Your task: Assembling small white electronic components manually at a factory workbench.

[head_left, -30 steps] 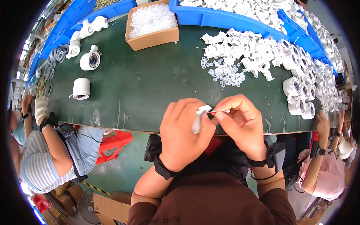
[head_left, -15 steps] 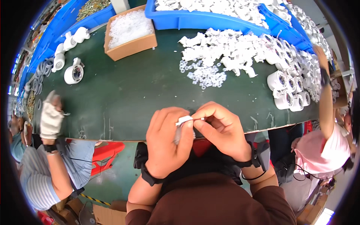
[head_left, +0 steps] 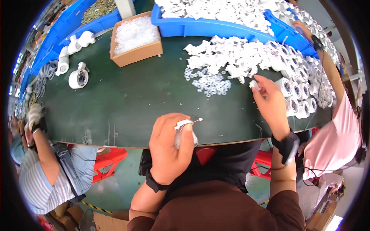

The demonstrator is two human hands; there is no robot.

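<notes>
My left hand (head_left: 169,148) is closed around a white round plastic housing (head_left: 194,139), mostly hidden by the fingers. From its top a thin dark red wire lead with a small white connector (head_left: 200,119) sticks out past my thumb. Farther right, my right hand (head_left: 271,106) is raised over the table, pinching a small white plastic part (head_left: 254,84) between thumb and fingertips. That part is just in front of a heap of similar white plastic parts (head_left: 227,56). Left of my right hand lies a pile of small translucent rings (head_left: 212,84).
A cardboard box (head_left: 138,57) of translucent pieces and a blue bin (head_left: 216,29) of white parts stand at the back. White round housings (head_left: 296,90) are grouped at right; another housing (head_left: 79,78) sits at left. Co-workers' arms (head_left: 331,71) reach in from both sides.
My right hand has left the wire lead at my left hand, moved right and away from me, and taken a small white part. My left hand keeps hold of the housing.
</notes>
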